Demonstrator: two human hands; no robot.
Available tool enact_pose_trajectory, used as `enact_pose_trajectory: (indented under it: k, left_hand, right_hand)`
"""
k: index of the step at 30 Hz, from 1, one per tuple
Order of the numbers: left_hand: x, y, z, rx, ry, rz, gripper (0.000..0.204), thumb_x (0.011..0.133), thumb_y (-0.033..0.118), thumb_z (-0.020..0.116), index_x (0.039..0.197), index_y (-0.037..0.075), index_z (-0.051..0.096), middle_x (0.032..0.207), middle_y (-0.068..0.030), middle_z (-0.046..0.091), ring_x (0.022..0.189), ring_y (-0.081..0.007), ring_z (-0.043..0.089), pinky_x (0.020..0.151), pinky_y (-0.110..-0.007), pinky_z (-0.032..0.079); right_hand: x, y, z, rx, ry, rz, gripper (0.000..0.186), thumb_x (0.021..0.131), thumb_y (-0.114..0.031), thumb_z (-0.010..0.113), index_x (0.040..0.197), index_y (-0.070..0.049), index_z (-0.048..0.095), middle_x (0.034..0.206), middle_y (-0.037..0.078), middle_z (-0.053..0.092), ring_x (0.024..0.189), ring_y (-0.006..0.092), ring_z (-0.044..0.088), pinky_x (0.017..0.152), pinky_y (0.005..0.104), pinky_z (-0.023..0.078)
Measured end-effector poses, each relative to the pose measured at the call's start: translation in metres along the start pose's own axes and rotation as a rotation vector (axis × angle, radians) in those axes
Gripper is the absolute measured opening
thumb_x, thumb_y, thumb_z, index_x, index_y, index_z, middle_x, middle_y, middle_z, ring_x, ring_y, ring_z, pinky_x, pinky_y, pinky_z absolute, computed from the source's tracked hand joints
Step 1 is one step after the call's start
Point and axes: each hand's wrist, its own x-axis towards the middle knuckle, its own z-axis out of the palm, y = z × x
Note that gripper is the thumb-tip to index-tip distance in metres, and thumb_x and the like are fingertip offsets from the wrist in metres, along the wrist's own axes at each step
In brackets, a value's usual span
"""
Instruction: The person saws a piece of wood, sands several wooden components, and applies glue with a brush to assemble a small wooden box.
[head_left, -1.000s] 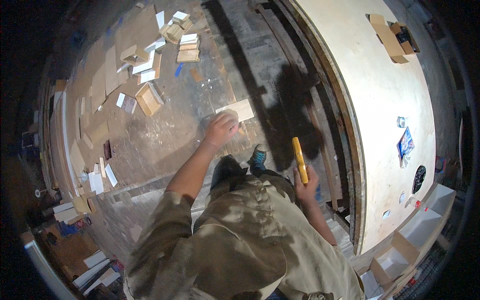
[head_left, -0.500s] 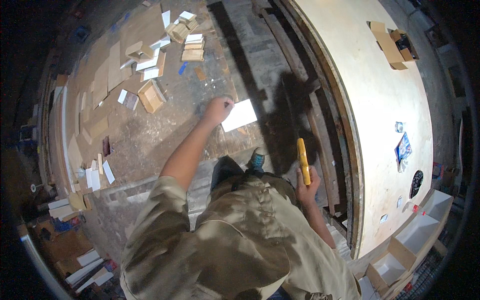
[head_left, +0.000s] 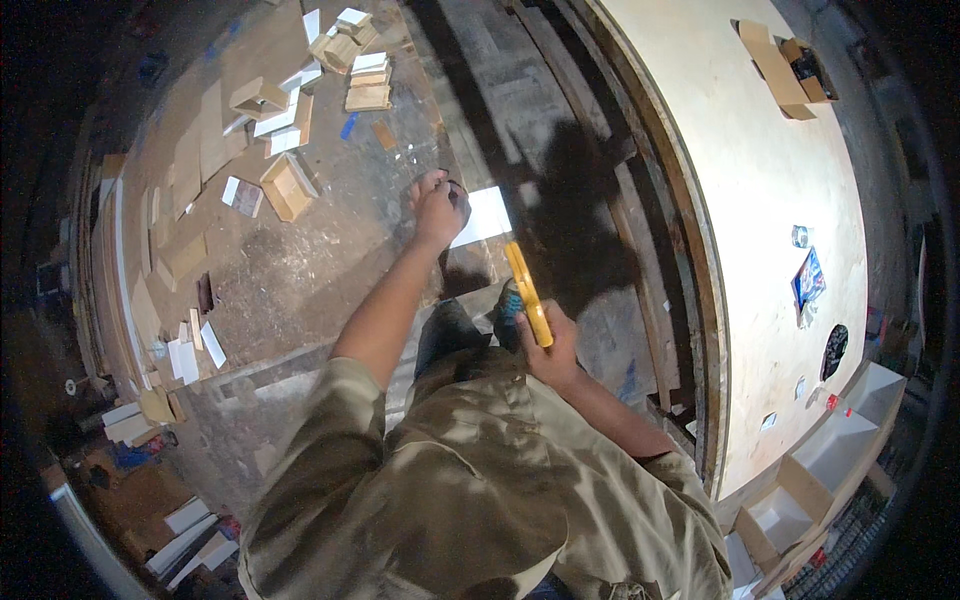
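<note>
gripping a yellow tool (head_left: 524, 280) in the right hand (head_left: 555, 348), angled toward a white panel (head_left: 486, 214) ahead of the blue-laced shoe (head_left: 509, 306); curling the left hand (head_left: 440, 208) at the panel's left edge, impossible to tell if pinching it; standing beside a pale counter (head_left: 765, 190)

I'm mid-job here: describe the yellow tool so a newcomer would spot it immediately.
Start at the long pale board along the view's right side and go left to the person's right hand. The yellow tool juts from that hand toward the white panel beside the left hand. Its narrow, bright yellow body sets it apart from that flat white panel.
</note>
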Motion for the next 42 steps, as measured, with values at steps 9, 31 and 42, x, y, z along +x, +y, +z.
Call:
enact_pose_trajectory:
  k: [9,31,42]
  left_hand:
    - [-0.004,-0.01,0.015,-0.042,0.203,0.089,0.017,0.08,0.011,0.067,0.095,0.005,0.072,0.119,-0.0102,0.063,0.113,-0.0342,0.052,0.101,-0.042,0.039]
    - [-0.017,0.006,0.013,-0.164,0.278,0.049,0.014,0.072,0.009,0.076,0.084,0.015,0.071,0.113,-0.0036,0.063,0.116,-0.0307,0.05,0.1,-0.044,0.038]
    - [-0.029,0.007,0.013,-0.011,0.264,0.046,0.038,0.087,0.024,0.067,0.123,0.013,0.062,0.123,-0.0094,0.059,0.118,-0.0327,0.051,0.101,-0.049,0.037]
  right_hand:
    - [0.006,0.027,0.034,0.007,-0.015,-0.04,0.02,0.093,-0.016,0.068,0.089,-0.003,0.053,0.066,0.014,0.058,0.057,0.0316,0.06,0.054,0.0385,0.046]
    - [0.0,0.061,0.049,0.052,-0.073,-0.029,0.02,0.093,-0.016,0.067,0.09,-0.005,0.051,0.066,0.012,0.056,0.057,0.0305,0.059,0.054,0.0392,0.045]
    - [0.001,0.059,0.048,0.079,-0.061,-0.018,0.02,0.093,-0.012,0.065,0.086,-0.004,0.049,0.063,0.012,0.052,0.054,0.0285,0.056,0.053,0.038,0.043]
